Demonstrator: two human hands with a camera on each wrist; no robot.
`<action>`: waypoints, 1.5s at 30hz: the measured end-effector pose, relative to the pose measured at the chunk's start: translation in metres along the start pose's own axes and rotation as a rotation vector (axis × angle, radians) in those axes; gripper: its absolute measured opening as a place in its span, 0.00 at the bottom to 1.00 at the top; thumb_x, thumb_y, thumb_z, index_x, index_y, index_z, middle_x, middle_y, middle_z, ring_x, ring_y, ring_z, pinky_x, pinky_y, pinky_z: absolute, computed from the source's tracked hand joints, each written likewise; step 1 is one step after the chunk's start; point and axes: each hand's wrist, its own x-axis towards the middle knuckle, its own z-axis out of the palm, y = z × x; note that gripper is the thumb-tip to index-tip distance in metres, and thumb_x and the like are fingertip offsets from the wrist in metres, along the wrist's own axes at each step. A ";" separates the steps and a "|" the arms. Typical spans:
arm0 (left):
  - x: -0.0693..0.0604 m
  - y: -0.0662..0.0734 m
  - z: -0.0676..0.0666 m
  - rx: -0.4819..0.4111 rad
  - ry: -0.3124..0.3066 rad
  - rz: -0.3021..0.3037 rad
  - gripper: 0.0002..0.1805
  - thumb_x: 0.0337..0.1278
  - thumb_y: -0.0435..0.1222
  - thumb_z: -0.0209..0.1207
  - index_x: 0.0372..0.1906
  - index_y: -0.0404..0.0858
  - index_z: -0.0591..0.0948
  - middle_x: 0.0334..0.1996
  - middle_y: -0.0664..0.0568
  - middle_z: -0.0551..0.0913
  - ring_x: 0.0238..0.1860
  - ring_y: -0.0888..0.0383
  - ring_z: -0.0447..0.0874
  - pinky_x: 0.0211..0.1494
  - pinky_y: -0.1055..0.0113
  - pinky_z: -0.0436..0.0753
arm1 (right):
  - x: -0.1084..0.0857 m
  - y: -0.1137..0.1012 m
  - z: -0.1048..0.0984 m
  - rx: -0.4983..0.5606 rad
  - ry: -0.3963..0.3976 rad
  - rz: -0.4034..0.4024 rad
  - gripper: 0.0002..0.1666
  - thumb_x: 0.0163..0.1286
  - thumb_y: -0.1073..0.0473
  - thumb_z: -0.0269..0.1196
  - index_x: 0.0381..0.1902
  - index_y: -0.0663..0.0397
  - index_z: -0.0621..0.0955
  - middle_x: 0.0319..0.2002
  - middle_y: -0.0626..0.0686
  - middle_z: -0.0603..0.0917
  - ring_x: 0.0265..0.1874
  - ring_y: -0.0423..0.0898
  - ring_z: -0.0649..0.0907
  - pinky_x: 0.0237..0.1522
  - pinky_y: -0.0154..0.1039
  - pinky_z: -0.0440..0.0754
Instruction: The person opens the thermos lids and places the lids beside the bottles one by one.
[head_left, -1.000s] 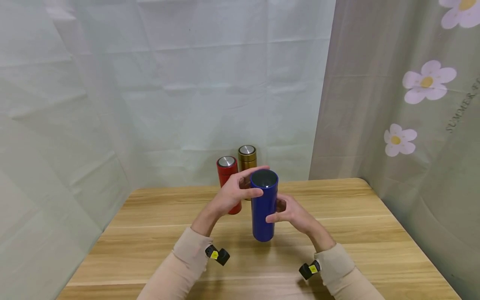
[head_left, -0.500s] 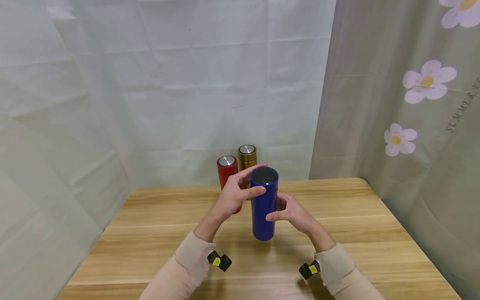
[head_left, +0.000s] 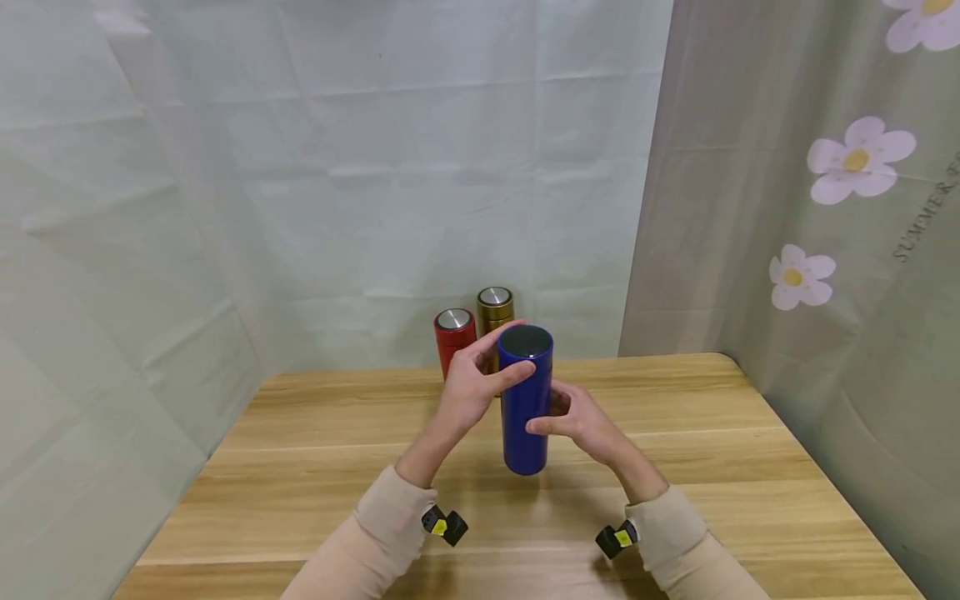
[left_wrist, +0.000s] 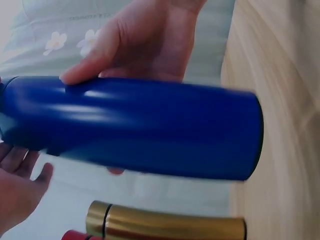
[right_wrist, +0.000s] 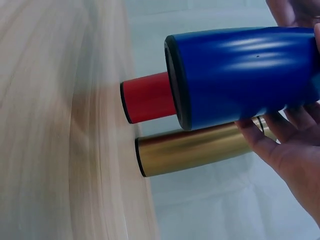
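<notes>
A blue thermos bottle (head_left: 524, 408) with a dark top is held upright just above the wooden table between both hands. Near its top, my left hand (head_left: 472, 383) grips it, thumb across the front and fingers round the far side. Lower down, my right hand (head_left: 588, 423) holds the body from the right, thumb in front. In the left wrist view, the right hand (left_wrist: 155, 42) curls round the bottle (left_wrist: 150, 125). The right wrist view shows a gap between the bottle's base (right_wrist: 179, 82) and the tabletop.
Behind the left hand stand a red thermos (head_left: 453, 333) and a gold thermos (head_left: 495, 307), both with silver lids, near the back of the table (head_left: 300, 483). Pale curtains (head_left: 420, 167) hang behind and at the sides.
My left hand has turned round the bottle's top, its thumb shifting right and its wrist moving inward. The bottle appears slightly higher in view. The right hand keeps its hold.
</notes>
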 end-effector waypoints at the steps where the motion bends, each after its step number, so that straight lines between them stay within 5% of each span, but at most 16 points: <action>1: 0.000 0.000 -0.001 0.005 -0.015 -0.002 0.39 0.60 0.54 0.72 0.73 0.44 0.76 0.59 0.48 0.86 0.59 0.50 0.85 0.60 0.52 0.84 | 0.000 0.000 -0.001 -0.001 -0.002 -0.001 0.42 0.67 0.52 0.72 0.75 0.57 0.71 0.63 0.60 0.82 0.59 0.57 0.84 0.61 0.55 0.82; 7: 0.001 0.000 -0.015 -0.010 -0.192 -0.047 0.47 0.55 0.63 0.70 0.77 0.50 0.70 0.68 0.49 0.79 0.67 0.47 0.79 0.61 0.46 0.83 | -0.001 0.003 -0.007 0.028 -0.062 -0.022 0.44 0.67 0.51 0.72 0.75 0.60 0.69 0.64 0.61 0.81 0.60 0.58 0.83 0.61 0.53 0.81; 16: 0.006 -0.001 -0.022 -0.058 -0.361 -0.047 0.43 0.62 0.57 0.69 0.78 0.48 0.70 0.66 0.46 0.81 0.66 0.46 0.80 0.68 0.48 0.78 | -0.001 0.005 -0.010 0.067 -0.156 -0.059 0.41 0.66 0.52 0.72 0.71 0.66 0.72 0.61 0.62 0.83 0.58 0.60 0.84 0.61 0.49 0.81; 38: 0.000 0.003 -0.009 -0.046 -0.146 -0.003 0.41 0.57 0.53 0.74 0.72 0.43 0.77 0.60 0.46 0.85 0.60 0.47 0.85 0.61 0.50 0.84 | -0.002 0.000 -0.006 0.035 -0.078 -0.057 0.42 0.66 0.50 0.72 0.72 0.63 0.73 0.62 0.62 0.83 0.58 0.59 0.84 0.60 0.50 0.82; 45: -0.002 0.004 0.001 0.001 -0.012 -0.006 0.40 0.53 0.55 0.76 0.71 0.47 0.79 0.58 0.49 0.87 0.58 0.51 0.86 0.60 0.52 0.84 | -0.002 0.000 -0.002 0.020 0.000 -0.022 0.41 0.65 0.50 0.73 0.72 0.60 0.74 0.60 0.61 0.84 0.56 0.58 0.85 0.57 0.53 0.83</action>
